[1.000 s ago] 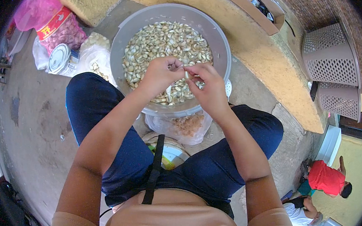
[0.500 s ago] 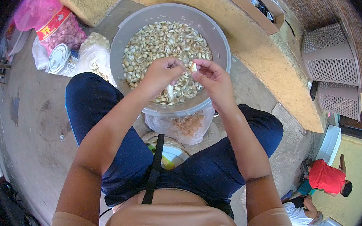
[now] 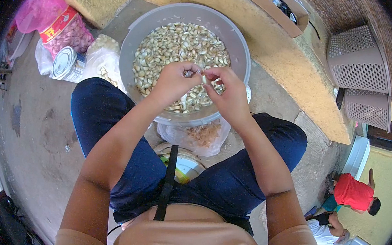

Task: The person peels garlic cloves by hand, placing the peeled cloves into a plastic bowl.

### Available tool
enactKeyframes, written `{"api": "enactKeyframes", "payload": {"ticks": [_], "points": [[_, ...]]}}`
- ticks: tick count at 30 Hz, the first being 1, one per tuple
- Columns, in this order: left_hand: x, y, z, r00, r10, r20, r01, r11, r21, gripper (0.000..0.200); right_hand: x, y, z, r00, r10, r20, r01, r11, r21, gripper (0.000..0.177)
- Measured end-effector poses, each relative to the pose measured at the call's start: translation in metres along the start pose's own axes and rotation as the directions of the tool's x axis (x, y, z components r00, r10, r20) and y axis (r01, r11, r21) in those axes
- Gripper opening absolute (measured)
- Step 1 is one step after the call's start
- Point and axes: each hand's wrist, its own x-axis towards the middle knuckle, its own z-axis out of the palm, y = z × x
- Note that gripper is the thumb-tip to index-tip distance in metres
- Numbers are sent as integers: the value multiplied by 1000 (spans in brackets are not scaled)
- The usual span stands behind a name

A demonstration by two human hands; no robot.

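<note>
A large grey tub full of garlic cloves stands between my knees and the low wall. Over its near half, my right hand pinches a pale garlic clove between thumb and fingertips. My left hand is closed at the fingertips against the same clove's upper end. Whatever the left fingers grip is too small and hidden to tell.
A clear plastic bag with brownish skins lies below the tub. To the left are a pink mesh sack, a tin can and a white bag. Two people are at the far right.
My right hand has moved left with the clove, so both hands' fingertips now meet. A whitish piece hanging below my left hand is no longer visible there.
</note>
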Motion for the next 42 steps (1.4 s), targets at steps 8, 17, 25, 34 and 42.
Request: {"api": "enactKeyframes", "payload": {"ticks": [8, 17, 25, 34, 42], "points": [[1, -1, -1, 1000, 9, -4, -9, 1000, 7, 13, 0, -3, 0, 976, -217, -14, 212, 965, -157, 26], [0, 4, 1, 993, -105, 51, 116, 940, -321, 3, 0, -2, 2, 984, 166, 63, -178, 938, 298, 27], [-1, 9, 1, 998, -66, 20, 69, 946, -318, 14, 2, 9, -4, 783, 470, 408, -517, 124, 847, 28], [-5, 8, 4, 998, 55, 28, -51, 991, -127, 18, 2, 18, -4, 782, 432, 450, -501, 6, 866, 29], [-4, 0, 6, 975, 221, -20, -216, 967, 135, 17, 2, 13, -3, 775, 489, 400, -515, 121, 849, 29]]}}
